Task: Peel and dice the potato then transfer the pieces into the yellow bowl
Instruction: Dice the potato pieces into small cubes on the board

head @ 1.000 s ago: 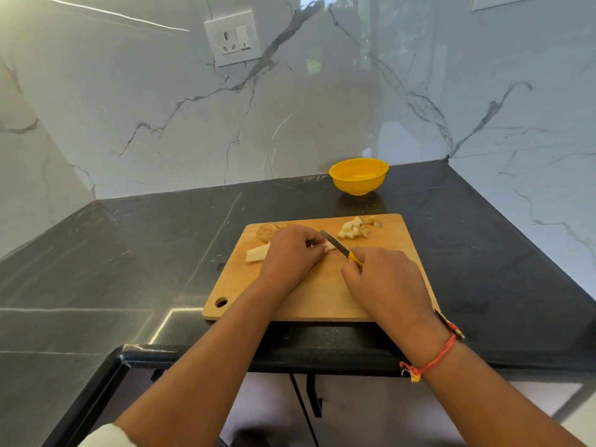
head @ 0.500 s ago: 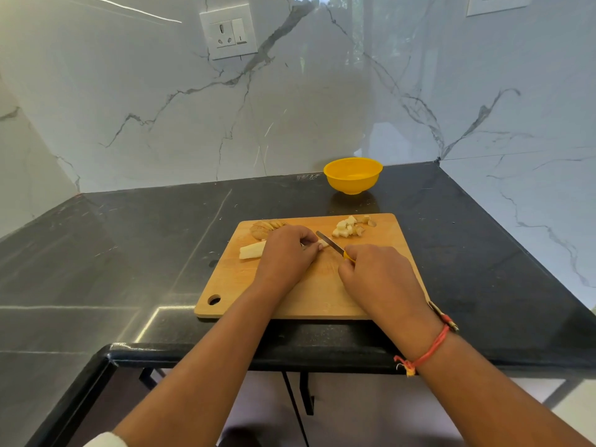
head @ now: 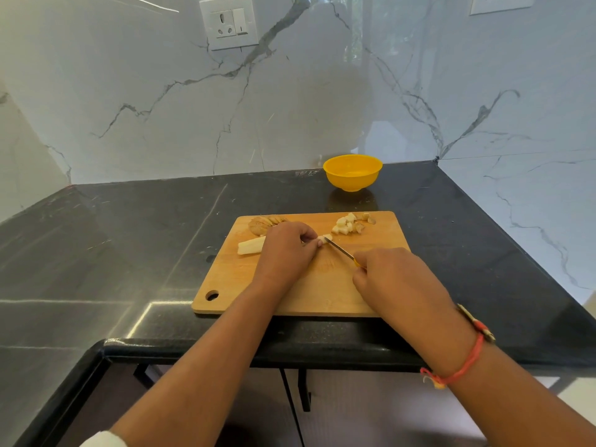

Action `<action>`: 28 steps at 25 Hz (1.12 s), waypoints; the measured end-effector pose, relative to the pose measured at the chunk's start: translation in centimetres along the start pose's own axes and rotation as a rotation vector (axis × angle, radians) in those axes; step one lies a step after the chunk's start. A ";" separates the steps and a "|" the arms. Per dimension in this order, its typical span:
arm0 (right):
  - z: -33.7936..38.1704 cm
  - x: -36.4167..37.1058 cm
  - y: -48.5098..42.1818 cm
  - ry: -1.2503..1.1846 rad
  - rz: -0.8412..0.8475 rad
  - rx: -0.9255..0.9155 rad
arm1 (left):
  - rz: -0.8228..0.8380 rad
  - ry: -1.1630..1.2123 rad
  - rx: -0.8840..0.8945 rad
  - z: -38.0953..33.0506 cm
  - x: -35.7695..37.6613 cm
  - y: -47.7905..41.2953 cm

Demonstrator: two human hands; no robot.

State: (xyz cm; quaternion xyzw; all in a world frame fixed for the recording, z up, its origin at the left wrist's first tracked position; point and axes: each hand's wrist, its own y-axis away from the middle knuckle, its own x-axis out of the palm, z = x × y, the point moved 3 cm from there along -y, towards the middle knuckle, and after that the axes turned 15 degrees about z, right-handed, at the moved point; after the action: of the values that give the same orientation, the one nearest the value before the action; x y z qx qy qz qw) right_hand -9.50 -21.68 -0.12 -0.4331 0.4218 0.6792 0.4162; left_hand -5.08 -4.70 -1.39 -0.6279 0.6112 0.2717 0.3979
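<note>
- A black stone countertop [head: 129, 237] fills a corner, glossy and streaked with pale reflections; its rounded front edge runs across the near side.
- White marble walls [head: 161, 108] with grey veins rise behind it and on both sides.
- A white wall socket [head: 229, 22] is set in the far wall at upper left, and the lower edge of a second white plate [head: 500, 3] shows at upper right.
- A wooden cutting board [head: 232, 279] lies flat near the front edge, its hanging hole at the near left corner.
- The yellow bowl [head: 351, 182] stands upright on the counter beyond the board's far edge, apart from it, close to the far wall.
- A peeled potato strip [head: 251, 246] lies across the board; the left hand [head: 285, 250] covers its middle, with fingers curled down and pinching its right end.
- The right hand [head: 393, 279] is closed around a yellow-handled knife [head: 338, 250], whose blade tip meets the strip just beside the left fingertips.
- Diced pieces [head: 350, 224] sit in a small pile at the board's far right.
- Brown peels [head: 263, 223] lie at its far left, just beyond the left hand.
- A red thread bracelet [head: 464, 366] circles the right wrist.
</note>
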 end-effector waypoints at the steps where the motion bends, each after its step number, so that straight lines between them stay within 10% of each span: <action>1: -0.3 -0.1 0.4 0.039 0.003 0.005 | 0.000 0.002 -0.001 0.0 0.0 0.0; 10: 0.1 -0.9 1.9 -0.019 -0.269 -0.094 | -0.034 -0.055 -0.016 0.0 -0.1 0.1; 28: 0.9 0.3 -0.6 -0.033 -0.072 -0.048 | -0.047 -0.072 -0.030 0.4 0.1 -0.1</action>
State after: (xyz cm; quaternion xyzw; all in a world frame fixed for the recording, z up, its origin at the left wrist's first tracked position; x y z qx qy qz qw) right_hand -9.27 -20.61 -0.27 -0.4466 0.3826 0.6806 0.4370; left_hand -4.95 -4.44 -1.68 -0.6379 0.5775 0.2936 0.4165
